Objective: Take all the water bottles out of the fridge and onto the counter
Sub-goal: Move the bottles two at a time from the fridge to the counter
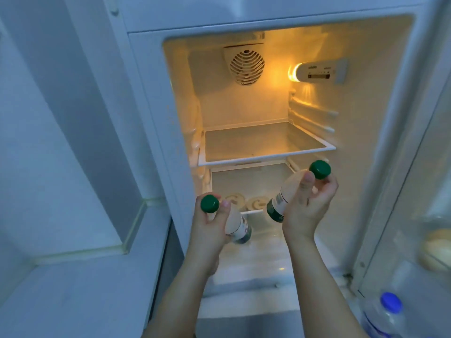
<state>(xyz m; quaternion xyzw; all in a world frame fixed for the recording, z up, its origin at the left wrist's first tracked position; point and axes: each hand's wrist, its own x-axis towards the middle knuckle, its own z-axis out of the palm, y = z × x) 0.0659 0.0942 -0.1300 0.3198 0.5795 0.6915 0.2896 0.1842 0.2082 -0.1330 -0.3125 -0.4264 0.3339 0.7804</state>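
Two green-capped bottles, one in each hand, before the open fridge (pixel 380 167).
My left hand (pixel 210 228) wraps its bottle (pixel 238 226) — my right hand (pixel 307 206) its bottle (pixel 288 193) — fingers clasped round the necks, caps toward me, bases tilted down into the fridge.

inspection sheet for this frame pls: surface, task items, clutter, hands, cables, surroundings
Surface: counter left of the fridge, bare where visible.
Job's things: two green-capped bottles, one per hand, left bottle, right bottle; two round tops show on the lower shelf, kind unclear.
Clutter: blue-capped bottle and a blurred yellowish item in the door.
Grippers: left hand and right hand each hold a bottle near its neck.
Cables: nothing seen.
Surroundings: fridge open, lit; glass shelf holds nothing.
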